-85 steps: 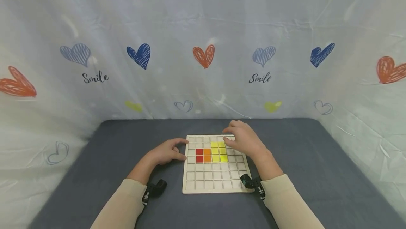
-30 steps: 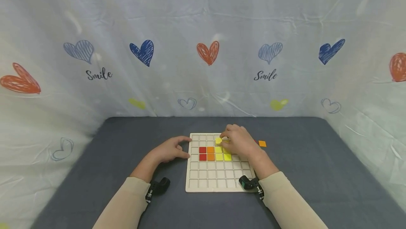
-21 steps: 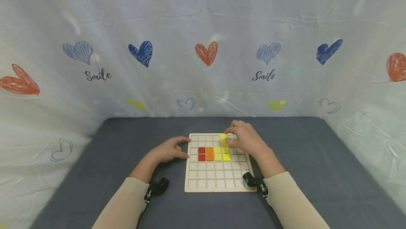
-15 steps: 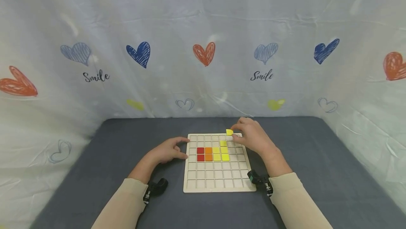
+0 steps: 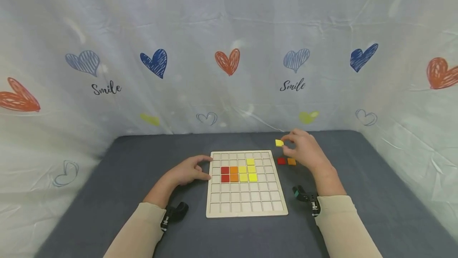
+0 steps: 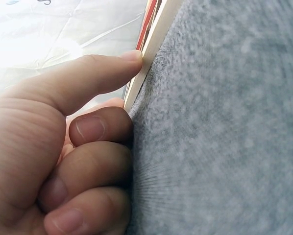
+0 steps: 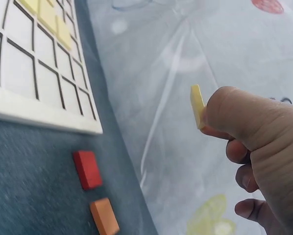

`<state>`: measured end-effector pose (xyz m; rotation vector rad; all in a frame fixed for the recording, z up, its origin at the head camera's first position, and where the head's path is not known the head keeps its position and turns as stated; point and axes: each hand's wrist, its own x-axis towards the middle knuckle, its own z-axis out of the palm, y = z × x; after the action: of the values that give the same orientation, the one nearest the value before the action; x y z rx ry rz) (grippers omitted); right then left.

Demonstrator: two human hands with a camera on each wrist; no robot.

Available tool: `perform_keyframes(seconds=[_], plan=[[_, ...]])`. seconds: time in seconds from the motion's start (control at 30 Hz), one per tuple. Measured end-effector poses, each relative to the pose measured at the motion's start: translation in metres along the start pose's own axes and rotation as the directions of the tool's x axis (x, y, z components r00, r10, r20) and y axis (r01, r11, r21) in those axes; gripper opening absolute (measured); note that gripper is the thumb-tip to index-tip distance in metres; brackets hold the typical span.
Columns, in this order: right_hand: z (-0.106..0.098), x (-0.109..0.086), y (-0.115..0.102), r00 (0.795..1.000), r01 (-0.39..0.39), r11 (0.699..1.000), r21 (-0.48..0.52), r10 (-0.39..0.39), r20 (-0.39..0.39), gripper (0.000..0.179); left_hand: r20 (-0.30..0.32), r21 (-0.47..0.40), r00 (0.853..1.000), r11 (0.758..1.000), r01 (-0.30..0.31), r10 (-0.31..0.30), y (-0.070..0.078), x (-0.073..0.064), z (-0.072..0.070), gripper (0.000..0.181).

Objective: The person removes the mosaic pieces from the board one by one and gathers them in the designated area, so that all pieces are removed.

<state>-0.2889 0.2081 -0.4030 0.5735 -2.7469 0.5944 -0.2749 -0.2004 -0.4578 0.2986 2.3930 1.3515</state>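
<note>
A pale wooden grid board lies on the dark table. Two red tiles, two orange tiles and several yellow tiles sit in its cells, one yellow a row farther back. My right hand pinches a yellow square tile between thumb and fingers, raised beyond the board's back right corner; the right wrist view shows that tile edge-on. My left hand stays at the board's left edge, thumb and index finger touching it. Its other fingers are bent against the cloth.
A loose red tile and a loose orange tile lie on the table right of the board, under my right hand. A white curtain printed with hearts hangs behind the table and along its sides.
My right hand has taken a yellow tile from the board's second row and carried it right, past the back right corner. The loose red and orange tiles now show. My left hand has stayed put.
</note>
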Motion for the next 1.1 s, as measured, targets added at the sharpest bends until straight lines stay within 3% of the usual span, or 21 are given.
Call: perform_keyframes(seconds=[0.47,0.9,1.1], plan=[[-0.025,-0.013,0.039,0.992,-0.125,0.992,-0.015,0.125,0.027,0.029,0.017,-0.004,1.000,1.000,-0.023,0.023,0.002,0.003,0.004,0.069],[-0.014,-0.028,0.059,0.985,-0.144,0.983,-0.109,0.154,0.083,0.026,-0.004,0.014,1.000,1.000,0.000,0.000,-0.001,-0.002,0.001,0.069],[-0.010,-0.031,0.065,0.984,-0.089,0.983,-0.163,0.112,0.137,0.023,0.001,0.006,1.000,1.000,-0.008,0.008,-0.003,0.001,0.001,0.069]])
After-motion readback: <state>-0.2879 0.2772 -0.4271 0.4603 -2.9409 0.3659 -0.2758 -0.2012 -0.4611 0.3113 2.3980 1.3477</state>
